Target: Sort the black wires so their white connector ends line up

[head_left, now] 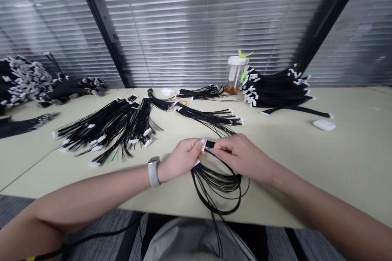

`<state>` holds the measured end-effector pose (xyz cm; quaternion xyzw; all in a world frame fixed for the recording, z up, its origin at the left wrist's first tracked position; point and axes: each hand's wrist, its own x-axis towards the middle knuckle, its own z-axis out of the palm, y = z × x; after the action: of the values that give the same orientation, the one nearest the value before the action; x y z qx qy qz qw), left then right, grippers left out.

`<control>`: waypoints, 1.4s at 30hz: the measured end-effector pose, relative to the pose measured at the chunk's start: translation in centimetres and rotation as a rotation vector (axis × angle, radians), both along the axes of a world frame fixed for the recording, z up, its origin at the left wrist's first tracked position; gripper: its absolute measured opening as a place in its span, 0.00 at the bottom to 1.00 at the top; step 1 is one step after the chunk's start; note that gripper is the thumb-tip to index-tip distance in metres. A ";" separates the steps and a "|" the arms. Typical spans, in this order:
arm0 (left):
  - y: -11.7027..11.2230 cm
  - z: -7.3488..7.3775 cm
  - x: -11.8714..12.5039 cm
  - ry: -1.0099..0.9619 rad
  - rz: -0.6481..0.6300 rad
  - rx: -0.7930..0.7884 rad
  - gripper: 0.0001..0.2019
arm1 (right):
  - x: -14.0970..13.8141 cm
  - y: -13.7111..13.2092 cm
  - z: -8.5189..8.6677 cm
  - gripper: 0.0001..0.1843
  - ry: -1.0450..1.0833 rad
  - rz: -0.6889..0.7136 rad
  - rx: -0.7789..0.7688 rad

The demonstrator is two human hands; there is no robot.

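Near the table's front edge, my left hand [183,155] pinches a white connector [204,144] between thumb and fingers. My right hand [240,155] grips the black wires just beside that connector, with thumb and forefinger pressed together. The wires belong to a black wire harness [219,181] that loops below both hands, and some strands hang over the table edge. A second white connector [196,164] of the harness sits under my left fingers. A watch with a grey band [153,171] is on my left wrist.
Several black harnesses with white ends lie fanned at left [113,124]. Another bundle [208,116] lies beyond my hands. A lidded cup [234,74] stands at the back beside a large harness pile [277,87]. A small white case [324,124] is at right. Window blinds back the table [346,163].
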<state>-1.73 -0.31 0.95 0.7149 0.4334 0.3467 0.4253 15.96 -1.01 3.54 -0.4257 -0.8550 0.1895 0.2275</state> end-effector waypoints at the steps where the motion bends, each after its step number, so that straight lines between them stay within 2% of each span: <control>1: 0.0 0.0 0.0 0.000 -0.008 0.006 0.20 | 0.0 0.0 0.0 0.15 0.005 -0.002 0.002; 14: 0.0 0.0 -0.1 0.038 -0.044 0.039 0.20 | -0.9 -0.2 -0.5 0.14 -0.004 -0.030 0.038; 17: 0.0 0.0 -0.1 0.031 -0.034 0.021 0.20 | -0.4 0.0 -0.3 0.14 0.040 -0.041 -0.029; 21: 0.1 -0.4 -0.1 0.015 0.024 -0.035 0.21 | 0.8 0.5 0.2 0.07 0.110 -0.031 -0.241; 23: 0.1 -0.4 -0.1 -0.002 0.071 -0.056 0.21 | 1.2 0.6 0.3 0.04 0.076 -0.032 -0.268; 25: 0.2 -0.4 0.0 -0.022 0.106 -0.059 0.22 | 1.2 0.3 0.5 0.06 0.034 -0.080 -0.159; 28: 0.2 -0.3 0.0 -0.058 0.152 -0.033 0.22 | 0.8 -0.7 1.0 0.17 0.027 -0.238 0.193; 30: 0.4 -0.4 0.0 -0.097 0.186 -0.029 0.23 | 0.6 -1.6 1.6 0.14 -0.012 -0.298 0.337; 31: 0.5 -0.5 0.0 -0.118 0.206 -0.034 0.23 | 0.6 -2.0 1.8 0.12 -0.057 -0.288 0.328; 32: 0.6 -0.6 -0.1 -0.136 0.226 -0.040 0.23 | 0.6 -2.5 2.0 0.14 -0.113 -0.246 0.268; 34: 0.8 -0.8 -0.1 -0.153 0.260 -0.045 0.23 | 0.6 -3.2 2.2 0.17 -0.196 -0.058 0.055; 36: 0.9 -0.8 -0.2 -0.153 0.271 -0.031 0.24 | 0.6 -3.6 1.9 0.16 -0.193 0.141 -0.166; 37: 0.9 -0.8 -0.2 -0.149 0.274 -0.027 0.24 | 0.5 -3.7 1.5 0.14 -0.163 0.195 -0.246; 39: 0.9 -0.8 -0.2 -0.137 0.283 -0.030 0.24 | 0.1 -3.5 0.5 0.13 -0.079 0.196 -0.330; 42: 0.8 -0.6 -0.2 -0.129 0.296 -0.023 0.23 | -0.9 -2.8 -1.0 0.15 0.046 0.150 -0.364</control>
<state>-1.93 0.49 0.30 0.6146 0.5096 0.4458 0.4047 15.05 -3.82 2.52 -0.3906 -0.8306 0.3669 0.1515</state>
